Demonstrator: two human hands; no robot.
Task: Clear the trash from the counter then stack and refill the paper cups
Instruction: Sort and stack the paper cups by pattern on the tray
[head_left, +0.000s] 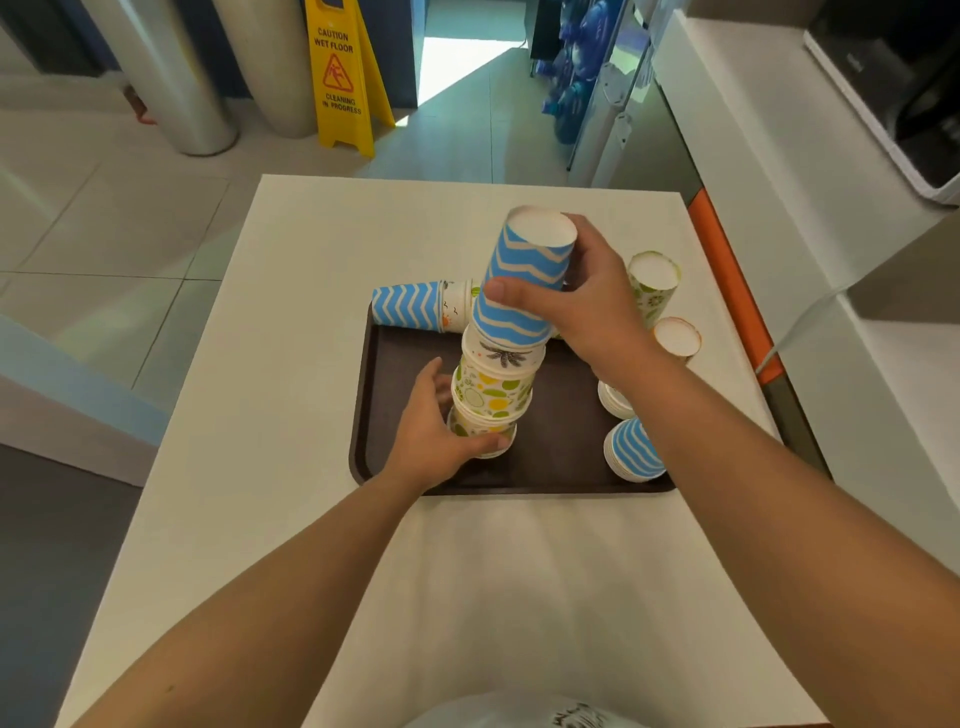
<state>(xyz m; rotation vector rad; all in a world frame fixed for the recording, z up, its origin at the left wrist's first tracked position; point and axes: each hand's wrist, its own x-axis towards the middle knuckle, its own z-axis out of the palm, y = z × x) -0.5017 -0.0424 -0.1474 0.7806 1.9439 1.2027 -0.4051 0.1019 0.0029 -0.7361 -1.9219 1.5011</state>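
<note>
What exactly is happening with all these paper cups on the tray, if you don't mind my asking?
A person is building an upside-down stack of paper cups on a brown tray. The left hand grips the base of the stack, while the right hand grips the blue zigzag cup at its top. A short nested row of cups lies on its side at the tray's far edge, and several other cups stand inverted to the right.

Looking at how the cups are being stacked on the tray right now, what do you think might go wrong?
The stack already leans, so pressing the blue zigzag cup down with the right hand might tip it, though the left hand steadies its base. A fall could knock the upside-down cups nearby on the tray.
</note>
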